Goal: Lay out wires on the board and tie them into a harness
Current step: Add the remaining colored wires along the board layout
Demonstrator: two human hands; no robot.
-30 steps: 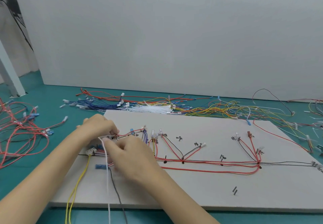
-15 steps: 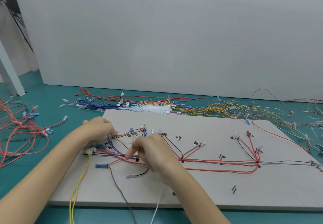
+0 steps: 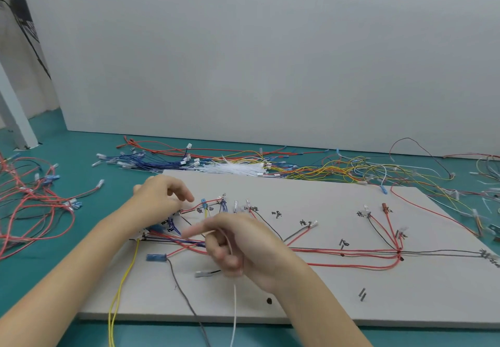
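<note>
Right hand (image 3: 243, 249) has lifted a bit since a moment ago, index finger now poking left toward the bundle, and the white tie (image 3: 234, 311) is strung down from its curled fingers past the board's near edge. Left hand (image 3: 159, 197) came up off the wires too; its fingers look loosely spread over the left cluster and its grip holds nothing that I can see.

Right grip is pinched on the tie, looks like it's being pulled taut to cinch a knot where the blue and red wires (image 3: 189, 241) meet. That'd explain why the left hand hovers close, ready to pin the bundle down.

Harness sits on the board (image 3: 324, 300), long axis running left to right, with branches fanning up to the written labels. Tie runs nearly straight toward me, across the trunk. Yellow wire (image 3: 121, 287) and a grey one (image 3: 184, 292) also trail off the near edge. Loose spare wires are heaped on the tabletop (image 3: 81, 157) behind.
</note>
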